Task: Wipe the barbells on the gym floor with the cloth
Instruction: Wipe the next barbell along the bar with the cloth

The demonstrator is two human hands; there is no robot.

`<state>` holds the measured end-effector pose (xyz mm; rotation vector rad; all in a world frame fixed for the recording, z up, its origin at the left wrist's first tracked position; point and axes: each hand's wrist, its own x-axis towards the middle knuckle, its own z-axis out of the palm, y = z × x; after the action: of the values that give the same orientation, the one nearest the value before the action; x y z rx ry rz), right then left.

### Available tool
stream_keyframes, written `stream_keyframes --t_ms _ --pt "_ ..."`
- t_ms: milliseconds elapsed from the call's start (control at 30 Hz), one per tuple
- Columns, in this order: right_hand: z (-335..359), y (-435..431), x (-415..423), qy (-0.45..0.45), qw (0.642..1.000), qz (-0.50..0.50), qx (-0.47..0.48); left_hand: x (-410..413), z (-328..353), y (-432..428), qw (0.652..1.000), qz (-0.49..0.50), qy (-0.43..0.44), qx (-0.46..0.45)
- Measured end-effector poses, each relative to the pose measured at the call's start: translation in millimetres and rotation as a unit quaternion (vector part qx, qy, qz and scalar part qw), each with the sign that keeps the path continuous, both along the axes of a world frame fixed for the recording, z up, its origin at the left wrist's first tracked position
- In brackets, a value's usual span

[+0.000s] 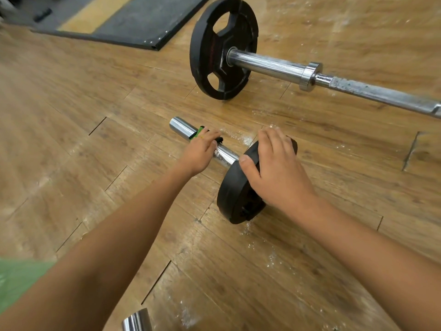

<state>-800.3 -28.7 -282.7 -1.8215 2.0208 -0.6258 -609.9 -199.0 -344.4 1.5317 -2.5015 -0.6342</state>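
Underfoot: wood-plank floor (71,115), chalk-dusted; dark rubber mat (133,22) at far left. Near barbell (181,126) lies on the planks: left hand (199,152) grips a green-black collar (198,132) on its sleeve, right hand (276,168) clasps its small black plate (233,194). Second barbell (269,62) lies beyond.

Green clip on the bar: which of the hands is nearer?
Left. The left hand grips the green clip; the right hand holds the small black plate further along the bar.
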Motion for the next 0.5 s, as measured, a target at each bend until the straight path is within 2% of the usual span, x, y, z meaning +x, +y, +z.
stream_keyframes --t_ms 133,233,300,400,500 --pt "-2 8 9 -0.002 1.000 0.012 -0.015 1 2 -5 0.997 0.076 0.025 0.011" --pt "-3 12 15 0.005 1.000 0.013 -0.027 -2 -6 17 0.999 0.033 0.032 -0.023" --pt "-6 15 19 0.015 0.999 0.019 -0.034 13 -6 18 1.000 -0.011 0.027 -0.002" --pt "-8 19 25 0.031 0.998 0.037 -0.040 24 -1 3 0.998 0.033 0.049 0.026" --pt "-9 21 27 0.039 0.997 0.037 -0.047 15 -8 12 0.997 0.060 0.057 -0.008"
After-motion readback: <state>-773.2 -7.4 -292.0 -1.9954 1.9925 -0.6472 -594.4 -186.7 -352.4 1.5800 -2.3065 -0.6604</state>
